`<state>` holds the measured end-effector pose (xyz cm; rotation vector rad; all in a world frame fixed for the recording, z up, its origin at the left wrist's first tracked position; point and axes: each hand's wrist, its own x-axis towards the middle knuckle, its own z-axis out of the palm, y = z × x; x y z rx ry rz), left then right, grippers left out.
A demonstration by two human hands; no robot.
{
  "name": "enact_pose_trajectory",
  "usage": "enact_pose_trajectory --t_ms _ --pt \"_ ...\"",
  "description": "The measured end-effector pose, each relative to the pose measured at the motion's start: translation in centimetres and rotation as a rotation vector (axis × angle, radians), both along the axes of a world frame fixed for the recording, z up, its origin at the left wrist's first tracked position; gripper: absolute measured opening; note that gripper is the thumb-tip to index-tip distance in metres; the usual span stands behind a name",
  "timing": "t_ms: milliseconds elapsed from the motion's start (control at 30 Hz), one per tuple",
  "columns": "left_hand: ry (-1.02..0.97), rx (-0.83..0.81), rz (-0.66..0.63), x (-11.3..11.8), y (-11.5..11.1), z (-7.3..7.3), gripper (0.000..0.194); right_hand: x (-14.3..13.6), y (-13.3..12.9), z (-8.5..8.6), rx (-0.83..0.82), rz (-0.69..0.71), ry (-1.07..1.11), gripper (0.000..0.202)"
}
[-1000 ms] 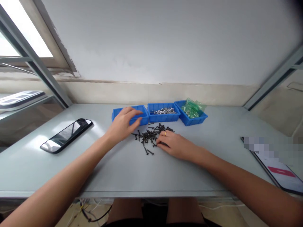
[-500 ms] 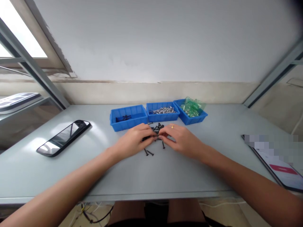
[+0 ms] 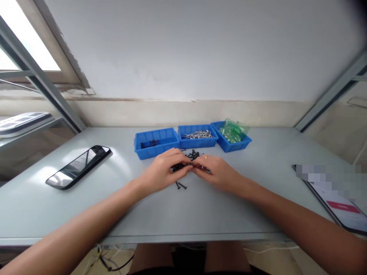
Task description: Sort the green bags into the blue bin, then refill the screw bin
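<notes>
My left hand (image 3: 166, 170) and my right hand (image 3: 213, 170) meet at the fingertips over a pile of black screws (image 3: 194, 154). The left fingers curl round several black screws, which show dark between thumb and forefinger. My right thumb and forefinger are pinched together against the left fingertips; what they hold is too small to make out. Two loose black screws (image 3: 181, 186) lie on the table just below my left hand. Behind the hands stands a blue bin (image 3: 156, 149) with some black screws in it.
A middle blue bin (image 3: 197, 143) holds silver nails or screws, and a right blue bin (image 3: 235, 146) holds a green plastic bag. On the grey table (image 3: 200, 214) lie a black phone-like device (image 3: 78, 168) at left and a tablet (image 3: 332, 202) at right.
My right hand has shifted slightly left and down, now covering the loose screw that lay below its fingers. The view has shifted a little.
</notes>
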<state>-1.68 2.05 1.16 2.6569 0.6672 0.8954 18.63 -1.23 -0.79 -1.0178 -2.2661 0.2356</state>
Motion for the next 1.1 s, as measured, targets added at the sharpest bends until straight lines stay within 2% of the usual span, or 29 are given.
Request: enact_pose_trajectory --t_ms 200,367,467,600,767,933,1100 --pt "0.127 -0.041 0.015 -0.20 0.26 0.30 0.011 0.59 -0.04 0.46 0.088 -0.034 -0.138 0.014" --pt "0.286 -0.090 -0.095 -0.02 0.14 0.20 0.015 0.41 -0.62 0.87 0.146 0.033 -0.141 0.016" --pt "0.251 -0.102 -0.128 0.00 0.09 0.21 0.017 0.26 -0.83 1.01 0.157 0.076 -0.095 0.016" --pt "0.087 -0.070 -0.020 -0.14 0.28 0.27 0.016 0.34 -0.66 0.97 0.129 0.000 -0.018 0.013" --pt "-0.061 0.089 0.062 -0.14 0.27 0.07 0.013 0.43 -0.44 0.75 0.121 -0.053 0.016 0.011" --pt "-0.060 0.182 -0.015 -0.13 0.07 0.04 0.012 0.19 -0.58 0.64 0.032 -0.061 -0.081 0.011" --pt "0.003 0.193 -0.105 -0.14 0.08 -0.07 0.012 0.11 -0.53 0.41 0.001 -0.018 -0.193 0.015"
